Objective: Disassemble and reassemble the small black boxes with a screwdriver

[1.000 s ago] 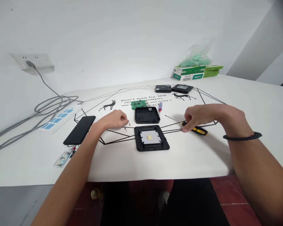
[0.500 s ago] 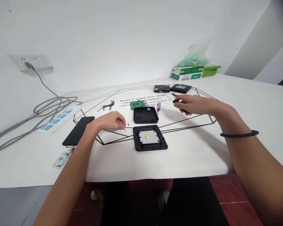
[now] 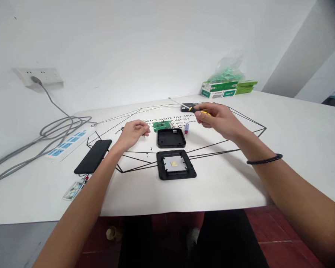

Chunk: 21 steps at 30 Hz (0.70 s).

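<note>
In my right hand (image 3: pixel 216 118) is a screwdriver (image 3: pixel 203 111) with a yellow and black handle. Its long shaft points up and left, over the back of the table. My left hand (image 3: pixel 135 133) is closed in a pinch just left of a green circuit board (image 3: pixel 162 125). A tiny item shows under its fingertips, too small to name. Small dark screws (image 3: pixel 151 149) lie nearer me. A black case shell (image 3: pixel 171 138) sits in front of the board. Closest to me lies a black cover (image 3: pixel 176 176) with a silver plate and a yellow pad.
A second screwdriver (image 3: pixel 187 128) with a purple handle lies right of the shell. Behind my right hand is a black box (image 3: pixel 185 107). At left are a phone (image 3: pixel 93 156), a power strip (image 3: pixel 72 143) and coiled cable. Green-white boxes (image 3: pixel 219 87) stand at the back right.
My right hand has moved left and raised the screwdriver, its shaft now tilted upward. My left hand has moved away from me, off the spot beside the screws, towards the circuit board.
</note>
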Available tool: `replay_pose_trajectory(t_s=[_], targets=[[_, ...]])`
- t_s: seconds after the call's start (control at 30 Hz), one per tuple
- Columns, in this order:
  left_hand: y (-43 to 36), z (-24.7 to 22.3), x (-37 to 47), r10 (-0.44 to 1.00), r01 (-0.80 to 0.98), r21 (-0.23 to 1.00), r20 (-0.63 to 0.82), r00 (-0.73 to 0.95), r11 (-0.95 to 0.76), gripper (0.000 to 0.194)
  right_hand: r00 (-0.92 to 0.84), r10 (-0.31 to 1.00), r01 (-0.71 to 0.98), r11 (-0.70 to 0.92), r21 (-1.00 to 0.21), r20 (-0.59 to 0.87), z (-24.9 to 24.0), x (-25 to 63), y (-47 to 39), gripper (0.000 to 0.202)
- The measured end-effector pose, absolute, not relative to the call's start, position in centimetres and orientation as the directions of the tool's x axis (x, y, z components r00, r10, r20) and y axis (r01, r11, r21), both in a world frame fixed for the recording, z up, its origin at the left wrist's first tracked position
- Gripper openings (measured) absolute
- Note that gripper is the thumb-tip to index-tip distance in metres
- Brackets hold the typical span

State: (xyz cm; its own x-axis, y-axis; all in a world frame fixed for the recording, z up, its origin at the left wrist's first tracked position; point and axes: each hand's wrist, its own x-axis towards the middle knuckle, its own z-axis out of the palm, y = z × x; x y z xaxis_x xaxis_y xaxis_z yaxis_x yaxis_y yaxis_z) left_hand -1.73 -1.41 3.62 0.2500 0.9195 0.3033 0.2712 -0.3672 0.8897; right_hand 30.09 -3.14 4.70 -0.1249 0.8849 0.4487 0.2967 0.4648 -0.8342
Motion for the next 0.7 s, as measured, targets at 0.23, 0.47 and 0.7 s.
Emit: replay_pose_trajectory(t_s=[0.23, 0.47, 0.7], targets=[[-1.0, 2.5, 0.0, 0.99, -0.232, 0.962, 0.138, -0.031, -0.141, 0.012, -0.268, 0.809, 0.486, 0.582, -0.651, 0.523, 3.1, 27.1, -3.7, 0.041], [-1.5, 2.1, 1.0, 0.995, -0.283, 0.955, 0.102, 0.018, -0.093, 0.013, -0.294, 0.813, 0.573, 0.571, -0.587, 0.504, 2.5, 26.4, -3.7, 0.043], [-1.6, 2.0, 1.3, 0.994, -0.294, 0.953, 0.094, 0.051, -0.075, 0.018, -0.375, 0.79, 0.594, 0.606, -0.528, 0.485, 1.9, 25.6, -4.0, 0.041]])
